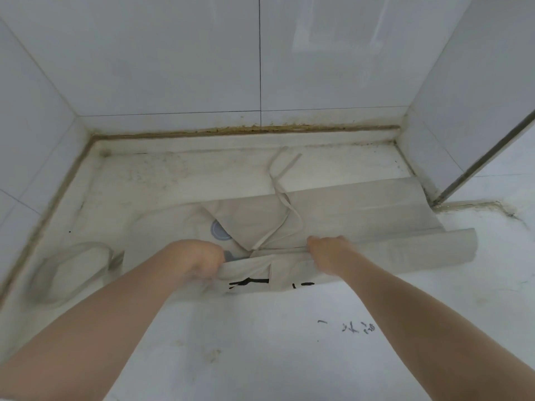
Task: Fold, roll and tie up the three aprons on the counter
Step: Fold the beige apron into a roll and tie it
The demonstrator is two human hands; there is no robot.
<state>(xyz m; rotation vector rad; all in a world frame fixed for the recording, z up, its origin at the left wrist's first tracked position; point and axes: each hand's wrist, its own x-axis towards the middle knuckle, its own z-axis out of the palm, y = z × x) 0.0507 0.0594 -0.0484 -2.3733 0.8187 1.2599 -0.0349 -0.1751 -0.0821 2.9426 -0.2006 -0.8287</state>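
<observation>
I see left hand (199, 260) and right hand (327, 251) gripping the beige apron (362, 209) by its rolled near edge (bare counter (173, 180) beyond the fingers).

- The apron (347, 209) is seen in plain beige, with a grey-blue round print (219, 230) and black lettering (252, 282) on the rolled near edge.
- Its ties (285, 198) are shown in the same beige.
- The counter (260, 342) is white, marked with black scribbles (357, 327) towards its right edge.
- The wall tiles (173, 59) are pale grey-white, with dark grout lines.
- A yellow-brown stained seam (231, 130) is seen along the counter's far edge.
</observation>
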